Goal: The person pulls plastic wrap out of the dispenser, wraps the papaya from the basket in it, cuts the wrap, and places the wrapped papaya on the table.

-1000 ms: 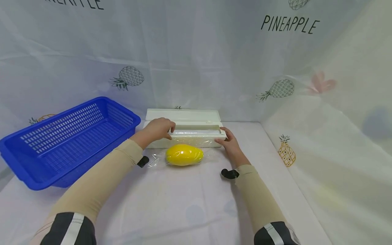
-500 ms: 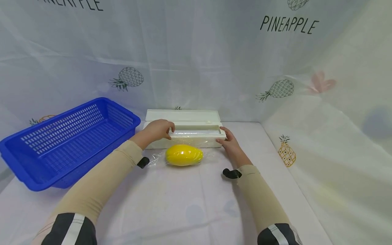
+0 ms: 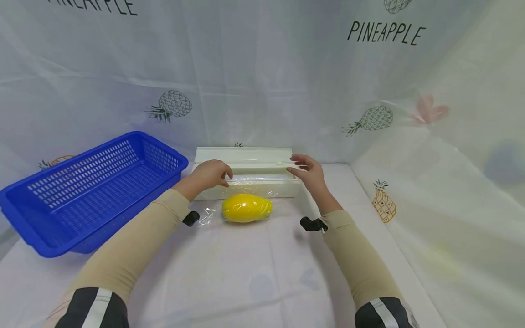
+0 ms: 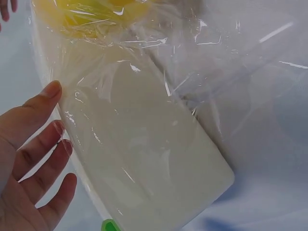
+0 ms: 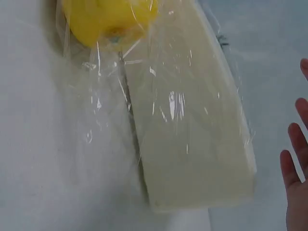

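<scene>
A white cling film box (image 3: 287, 190) lies at the back of the table with its lid (image 3: 246, 154) raised. In front of it, a smooth yellow fruit (image 3: 247, 208), perhaps a mango or papaya, lies under clear cling film (image 4: 134, 96) that comes from the box. My left hand (image 3: 208, 175) is at the box's front edge, thumb and fingers apart; in the left wrist view its thumb touches the film-covered edge. At the box's right end, my right hand (image 3: 312, 175) hovers beside the lid, fingers spread and holding nothing. The right wrist view shows these fingers (image 5: 298, 144) apart from the box.
A blue plastic basket (image 3: 53, 237) with perforated sides stands at the left, close to my left forearm. Behind the box hangs a pale pineapple-print cloth (image 3: 254, 91). The white tabletop (image 3: 229, 273) stretches out in front of the fruit.
My right hand has let go of the box's right front corner and risen back towards the lid's right end. The left hand and the fruit have barely moved.
</scene>
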Demonstrator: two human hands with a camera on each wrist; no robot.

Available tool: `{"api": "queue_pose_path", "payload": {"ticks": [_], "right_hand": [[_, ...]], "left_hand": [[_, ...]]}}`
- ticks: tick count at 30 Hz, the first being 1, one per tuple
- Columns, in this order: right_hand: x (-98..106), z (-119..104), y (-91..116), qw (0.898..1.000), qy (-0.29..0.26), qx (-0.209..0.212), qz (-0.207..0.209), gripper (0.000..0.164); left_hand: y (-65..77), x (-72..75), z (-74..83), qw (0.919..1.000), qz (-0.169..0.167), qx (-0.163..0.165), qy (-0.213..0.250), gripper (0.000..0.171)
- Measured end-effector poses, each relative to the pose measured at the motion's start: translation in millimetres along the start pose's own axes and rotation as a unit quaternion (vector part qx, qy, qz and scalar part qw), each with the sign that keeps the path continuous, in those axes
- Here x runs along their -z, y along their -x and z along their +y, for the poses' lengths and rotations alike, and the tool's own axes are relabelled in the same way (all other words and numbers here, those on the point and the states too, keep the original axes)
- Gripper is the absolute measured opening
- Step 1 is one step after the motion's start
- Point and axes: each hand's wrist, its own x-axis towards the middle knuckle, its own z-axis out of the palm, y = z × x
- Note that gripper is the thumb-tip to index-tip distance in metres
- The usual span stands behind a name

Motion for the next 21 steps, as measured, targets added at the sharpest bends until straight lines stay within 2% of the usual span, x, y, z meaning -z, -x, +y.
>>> {"api": "queue_pose_path", "payload": {"ticks": [2, 5, 8, 11, 15, 21], "right_hand": [[-10, -10, -5, 0.999, 0.011, 0.015, -0.052, 0.045], [-28, -24, -10, 0.991, 0.023, 0.017, -0.134, 0.046], [-45, -33, -13, 0.976, 0.054, 0.013, -0.213, 0.047], [-57, -35, -16, 0.958, 0.089, 0.010, -0.272, 0.046], [-66, -35, -19, 0.945, 0.127, 0.013, -0.301, 0.037], [-72, -33, -23, 0.946, 0.142, 0.019, -0.292, 0.019]], "left_hand": [[0.3, -0.4, -1.9, 1.0000, 0.004, -0.001, -0.007, 0.026], [0.1, -1.3, -3.5, 0.9999, 0.009, -0.006, -0.009, 0.020], [0.0, -2.2, -4.0, 0.9999, 0.009, -0.008, -0.006, 0.017], [0.5, -3.6, -5.0, 1.0000, 0.001, -0.003, -0.004, 0.017], [1.4, -6.4, -7.6, 1.0000, 0.000, 0.005, -0.005, 0.018], [4.3, -8.2, -11.8, 0.9996, 0.020, -0.005, -0.018, 0.020]]}}
